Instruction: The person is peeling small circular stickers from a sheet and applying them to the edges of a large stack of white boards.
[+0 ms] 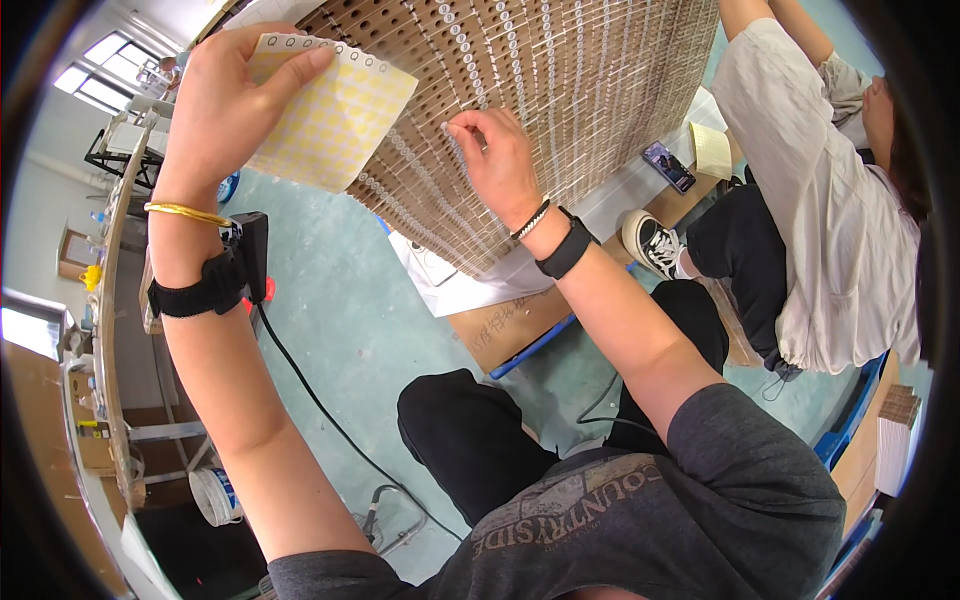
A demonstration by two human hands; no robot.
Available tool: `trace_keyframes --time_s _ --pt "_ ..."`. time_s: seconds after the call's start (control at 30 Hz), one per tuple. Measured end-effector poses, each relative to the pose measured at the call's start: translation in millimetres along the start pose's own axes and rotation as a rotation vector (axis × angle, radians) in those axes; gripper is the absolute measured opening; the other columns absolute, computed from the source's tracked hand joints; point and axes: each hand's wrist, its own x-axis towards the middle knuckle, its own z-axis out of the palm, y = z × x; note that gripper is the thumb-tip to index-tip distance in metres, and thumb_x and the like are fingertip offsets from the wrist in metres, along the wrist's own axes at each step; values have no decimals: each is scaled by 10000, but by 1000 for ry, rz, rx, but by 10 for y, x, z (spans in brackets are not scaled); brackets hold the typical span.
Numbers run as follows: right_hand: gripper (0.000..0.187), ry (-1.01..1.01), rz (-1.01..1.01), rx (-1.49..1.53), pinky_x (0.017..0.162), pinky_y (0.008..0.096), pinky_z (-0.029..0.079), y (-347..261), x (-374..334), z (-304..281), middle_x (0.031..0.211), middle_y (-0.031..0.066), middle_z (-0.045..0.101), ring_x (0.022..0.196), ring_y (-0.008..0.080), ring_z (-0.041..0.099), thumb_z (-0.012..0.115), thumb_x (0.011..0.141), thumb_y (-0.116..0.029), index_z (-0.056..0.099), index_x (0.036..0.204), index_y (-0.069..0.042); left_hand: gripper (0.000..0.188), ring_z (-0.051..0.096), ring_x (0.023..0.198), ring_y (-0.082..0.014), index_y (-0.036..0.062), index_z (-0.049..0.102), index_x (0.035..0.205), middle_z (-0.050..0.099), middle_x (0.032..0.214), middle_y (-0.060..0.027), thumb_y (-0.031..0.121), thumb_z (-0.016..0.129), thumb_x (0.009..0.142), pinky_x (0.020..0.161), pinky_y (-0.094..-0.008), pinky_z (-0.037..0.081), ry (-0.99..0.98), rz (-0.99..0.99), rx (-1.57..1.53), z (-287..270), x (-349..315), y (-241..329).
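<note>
Now the left hand (225, 100) holds up a sheet of small round yellow stickers (330, 115), thumb across the front and the other fingers behind, pinching it near its left edge. That sheet looks paper-thin and floppy (it bows a little where nothing supports it), so I judge it light, easy to crease, and best gripped by the margin, clear of the dots. The right hand (500, 165) is up against the tall stack of brown corrugated cardboard (560, 90), thumb and forefinger drawn together at a row of pale round dots; whether a sticker sits between the fingertips I cannot tell, the spot is too small. A single sticker would be tacky and weightless, handled by its rim. To the right, another person (820, 210) sits on the floor.
</note>
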Motion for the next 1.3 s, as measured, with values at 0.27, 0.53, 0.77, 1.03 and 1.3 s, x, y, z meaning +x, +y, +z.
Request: trace_keyframes --time_s 0.27,0.53,0.77,1.03,1.3 --pt "60 -124 52 49 747 373 425 2 -17 -27 795 116 584 795 299 523 625 820 -77 583 841 -38 409 669 697 -207 -19 680 948 682 767 -144 346 724 769 671 -319 513 -3 -12 -16 -20 -6 -5" --pt "39 -111 40 78 750 374 429 81 -58 -59 778 102 597 778 293 536 620 815 -63 591 822 -37 398 668 695 -207 -12 684 947 681 770 -140 340 726 766 677 -321 513 -3 -13 -20 -16 6 -4" --pt "50 -47 72 60 715 358 445 67 -39 -41 770 89 624 762 282 555 666 779 -73 630 801 -48 372 626 682 -125 -35 664 914 668 743 -83 320 709 809 647 -266 486 12 20 5 3 1 -10" --pt "45 -24 -88 28 715 353 450 130 -26 -61 789 70 650 770 261 567 680 770 -79 656 804 -61 399 671 708 -204 -17 681 952 684 779 -145 335 725 769 683 -319 514 -2 -6 3 -15 9 -2" --pt "37 -80 -123 11 753 360 441 130 -4 -80 802 77 635 791 274 556 646 796 -67 626 823 -50 388 647 691 -168 -21 676 927 675 758 -108 340 713 790 669 -297 499 -8 -6 -13 -5 16 -3"
